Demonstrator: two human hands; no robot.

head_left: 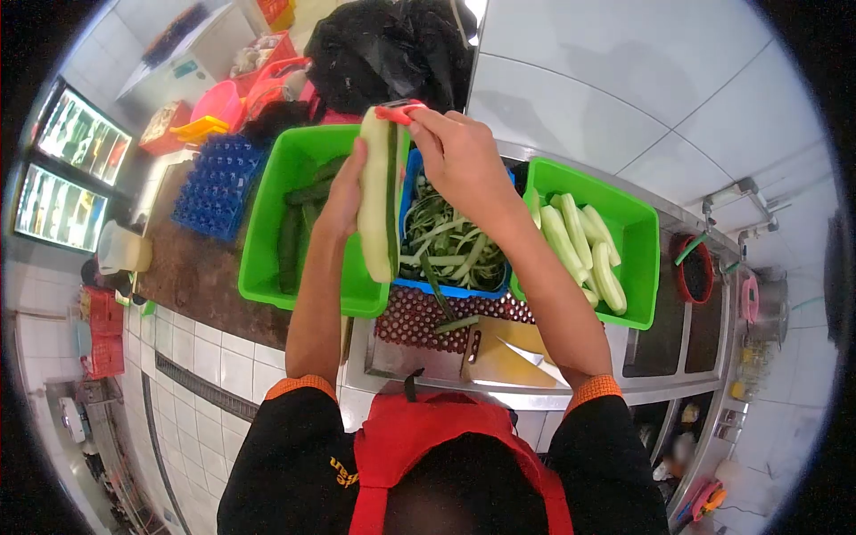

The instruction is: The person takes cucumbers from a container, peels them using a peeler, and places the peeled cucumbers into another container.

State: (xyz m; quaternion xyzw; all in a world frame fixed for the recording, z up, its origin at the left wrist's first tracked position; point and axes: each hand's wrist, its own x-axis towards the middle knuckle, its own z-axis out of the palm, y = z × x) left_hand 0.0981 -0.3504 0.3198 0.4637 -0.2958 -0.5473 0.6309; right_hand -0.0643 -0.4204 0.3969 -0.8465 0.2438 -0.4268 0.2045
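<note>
My left hand is wrapped round a large cucumber, held upright. Most of its visible side is peeled pale, with a dark green strip of skin down the right. At its top end, my right hand grips a red-handled peeler, whose blade lies against the cucumber. Below the hands, a blue bin holds a heap of green peelings. To the left, a green bin contains dark unpeeled cucumbers. Peeled ones lie in another green bin on the right.
Blue egg trays stand on the brown counter at left. A perforated brown mat with scraps and a yellow-brown box lie near the front edge. A black bag sits behind, beside the tiled wall. Taps are at right.
</note>
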